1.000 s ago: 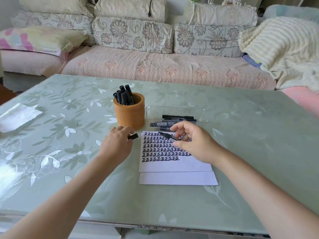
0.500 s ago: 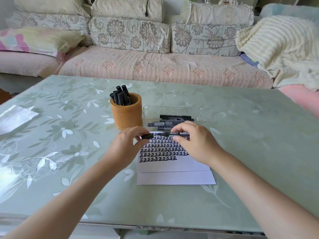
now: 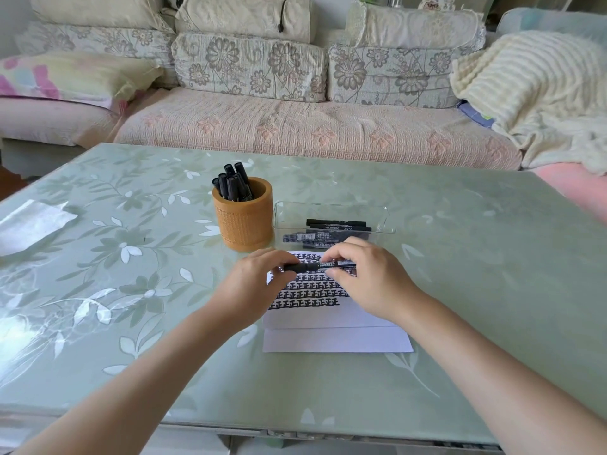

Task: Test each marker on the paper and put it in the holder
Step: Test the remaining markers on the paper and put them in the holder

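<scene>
Table (image 3: 466,290) — left hand (image 3: 253,285), right hand (image 3: 372,280) round marker (image 3: 314,266)

hands (image 3: 249,285) (image 3: 372,280) 2 | held marker (image 3: 316,266) 1 | holder (image 3: 243,224) 1 | tray (image 3: 331,205) 1 | papers (image 3: 328,318) (image 3: 335,341) 2

I work at a table (image 3: 460,290) under a glossy pale-green cover printed with white leaves and flowers. A crinkled, shiny sheet (image 3: 31,224) lies flat near its left edge. Beyond the far edge stands a sofa (image 3: 312,133) with a pink quilted seat cover and grey floral back cushions (image 3: 249,72). A pastel pillow (image 3: 72,77) rests on its left end. A cream ribbed blanket (image 3: 532,93) is heaped on the right end, over a blue cloth (image 3: 473,113).
</scene>
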Available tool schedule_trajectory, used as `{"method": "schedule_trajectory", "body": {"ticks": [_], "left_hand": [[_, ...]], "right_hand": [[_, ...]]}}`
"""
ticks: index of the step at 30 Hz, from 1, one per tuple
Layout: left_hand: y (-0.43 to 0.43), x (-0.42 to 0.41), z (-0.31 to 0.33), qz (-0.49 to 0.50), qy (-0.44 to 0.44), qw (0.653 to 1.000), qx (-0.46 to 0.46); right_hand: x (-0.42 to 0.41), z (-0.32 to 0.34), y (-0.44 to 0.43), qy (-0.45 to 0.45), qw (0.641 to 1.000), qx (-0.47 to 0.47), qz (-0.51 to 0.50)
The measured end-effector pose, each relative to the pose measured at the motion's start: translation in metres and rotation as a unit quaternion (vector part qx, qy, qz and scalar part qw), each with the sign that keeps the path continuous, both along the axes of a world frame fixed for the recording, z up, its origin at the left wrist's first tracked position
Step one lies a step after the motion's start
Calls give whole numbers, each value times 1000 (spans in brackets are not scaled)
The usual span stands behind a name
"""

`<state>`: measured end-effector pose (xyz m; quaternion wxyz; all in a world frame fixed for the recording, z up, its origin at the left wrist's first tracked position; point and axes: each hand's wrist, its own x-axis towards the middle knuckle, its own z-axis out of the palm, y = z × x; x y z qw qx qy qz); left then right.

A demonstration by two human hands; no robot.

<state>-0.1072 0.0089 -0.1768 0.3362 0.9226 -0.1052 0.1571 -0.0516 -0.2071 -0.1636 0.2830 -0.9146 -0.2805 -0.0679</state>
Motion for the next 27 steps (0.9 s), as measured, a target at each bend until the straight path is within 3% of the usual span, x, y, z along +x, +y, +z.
{"method": "schedule_trajectory", "body": {"ticks": [13,19,27], "left_hand": [[5,-2,7,-46,27,999,7],[7,-7,16,-63,12,998,15],[19,3,30,-56,-18,998,24]], "right_hand": [[-11,2,8,-51,998,-21,35],[-13,10,12,-17,993,-85,75],[-12,19,33,34,994,-55,87]]}}
